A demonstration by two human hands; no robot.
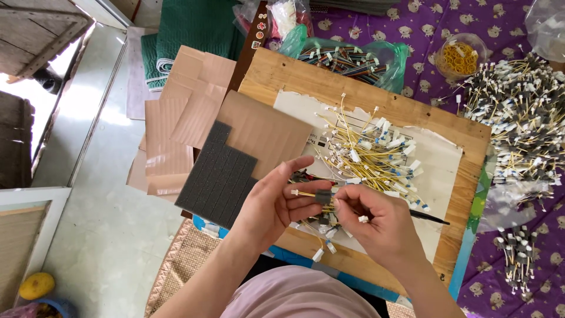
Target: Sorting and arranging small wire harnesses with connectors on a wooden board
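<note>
Right above the board (453, 194), both hands meet over a small bundle of yellow wires (306, 193). Left hand (273, 203) has its grip clamped on the bundle, thumb and fingers pinching it near a grey foam block (323, 196) that sits around the wires. Right hand (376, 221) pinches the same block from the other side, and a white connector (363, 219) rests against its fingers. Just behind lies a loose pile of wires (376, 156) on white paper (438, 162). A dark foam sheet (218, 176) lies left of the hands, on cardboard (265, 126).
</note>
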